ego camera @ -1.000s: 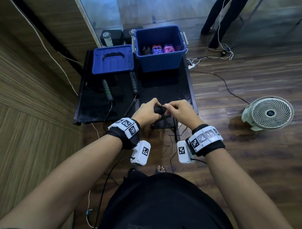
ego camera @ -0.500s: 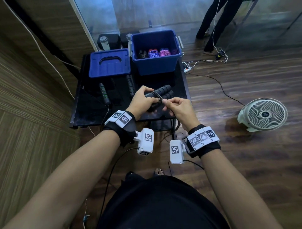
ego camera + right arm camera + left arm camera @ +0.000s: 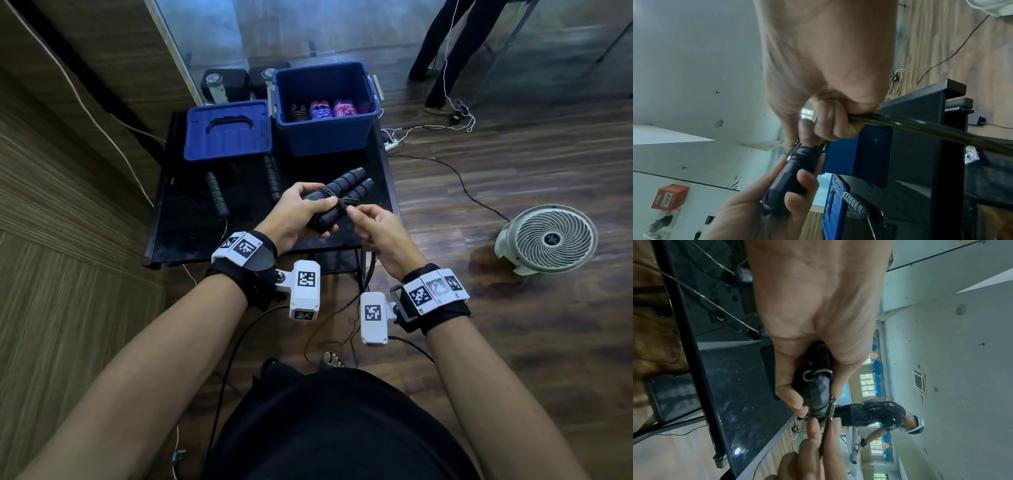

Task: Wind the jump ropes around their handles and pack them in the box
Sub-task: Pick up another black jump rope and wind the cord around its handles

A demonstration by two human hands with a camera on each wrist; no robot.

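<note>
Winding step: left hand [image 3: 297,213] grips paired handles [image 3: 337,196]; right hand [image 3: 375,226] pinches the cord [image 3: 920,128]. More turns, taut, seem needed next.

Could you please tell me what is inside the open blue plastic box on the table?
Inside the open blue plastic box lie three wound rope bundles: black, blue-purple and pink. The near wall hides the floor beneath them.

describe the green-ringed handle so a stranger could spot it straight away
Start at the black table, then the blue lid at its far left. Just in front of the lid lies the handle with green rings; the other loose handle, to its right, is all dark.
</note>
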